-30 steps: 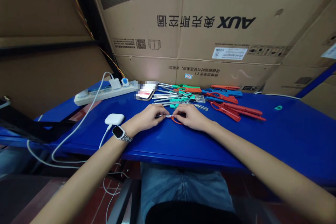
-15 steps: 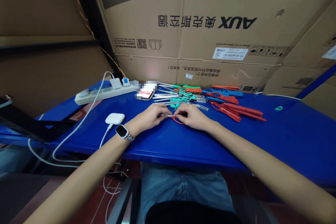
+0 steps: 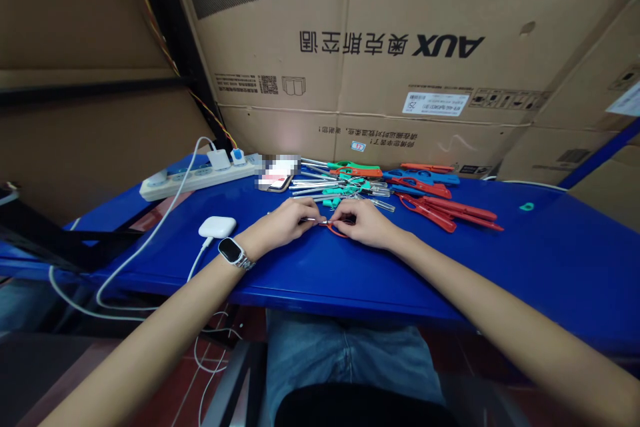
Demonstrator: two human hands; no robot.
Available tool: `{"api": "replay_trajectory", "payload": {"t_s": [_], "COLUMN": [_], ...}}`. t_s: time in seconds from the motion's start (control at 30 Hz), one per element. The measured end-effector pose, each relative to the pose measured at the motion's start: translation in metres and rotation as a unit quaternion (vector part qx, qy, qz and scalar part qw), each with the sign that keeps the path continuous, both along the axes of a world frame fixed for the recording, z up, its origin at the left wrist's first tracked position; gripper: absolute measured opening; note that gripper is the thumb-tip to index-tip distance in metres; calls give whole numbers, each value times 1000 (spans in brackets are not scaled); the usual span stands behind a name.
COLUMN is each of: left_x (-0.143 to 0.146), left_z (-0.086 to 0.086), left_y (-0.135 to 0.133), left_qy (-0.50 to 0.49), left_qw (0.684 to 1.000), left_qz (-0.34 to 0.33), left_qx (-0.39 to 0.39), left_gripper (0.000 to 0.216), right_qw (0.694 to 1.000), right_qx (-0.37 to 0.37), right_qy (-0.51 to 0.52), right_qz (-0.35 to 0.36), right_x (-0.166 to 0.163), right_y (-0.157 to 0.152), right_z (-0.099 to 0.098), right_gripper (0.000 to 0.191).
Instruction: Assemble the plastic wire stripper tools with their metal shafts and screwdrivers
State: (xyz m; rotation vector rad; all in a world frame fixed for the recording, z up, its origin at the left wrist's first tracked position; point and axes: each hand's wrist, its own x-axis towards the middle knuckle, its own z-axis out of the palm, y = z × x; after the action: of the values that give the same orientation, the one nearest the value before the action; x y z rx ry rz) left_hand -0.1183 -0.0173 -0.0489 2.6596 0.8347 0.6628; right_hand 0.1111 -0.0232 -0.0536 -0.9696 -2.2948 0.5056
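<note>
My left hand (image 3: 281, 225) and my right hand (image 3: 364, 223) meet at the middle of the blue table (image 3: 525, 260). Both pinch one small tool (image 3: 327, 222): the left fingers close on its thin metal rod, the right fingers on its red plastic part, whose red loop shows below the fingertips. A watch (image 3: 231, 253) sits on my left wrist. Just beyond the hands lies a pile of metal rods with green and red handles (image 3: 345, 183).
Red and blue plastic pieces (image 3: 440, 197) lie to the right of the pile, a small green piece (image 3: 526, 206) far right. A phone (image 3: 277, 173), a white power strip (image 3: 195, 177) and a white earbud case (image 3: 217, 226) on its cable lie at left. Cardboard boxes (image 3: 380, 47) stand behind.
</note>
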Motion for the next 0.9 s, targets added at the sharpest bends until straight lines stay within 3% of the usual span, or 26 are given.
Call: {"api": "replay_trajectory", "payload": {"t_s": [0.37,0.9], "left_x": [0,-1], "left_z": [-1,5], "left_y": [-4,-4], "left_qy": [38,82], "left_qw": [998,994], "left_qz": [28,12], "left_qx": [37,72], "left_gripper": [22,27], "right_qw": [1000,1000], "right_qx": [1,1], "right_qy": [-9,-7], "right_qz": [1,0], "right_x": [1,1], "right_y": [0,0], "right_z": [1,1], "right_gripper": [13,14]}}
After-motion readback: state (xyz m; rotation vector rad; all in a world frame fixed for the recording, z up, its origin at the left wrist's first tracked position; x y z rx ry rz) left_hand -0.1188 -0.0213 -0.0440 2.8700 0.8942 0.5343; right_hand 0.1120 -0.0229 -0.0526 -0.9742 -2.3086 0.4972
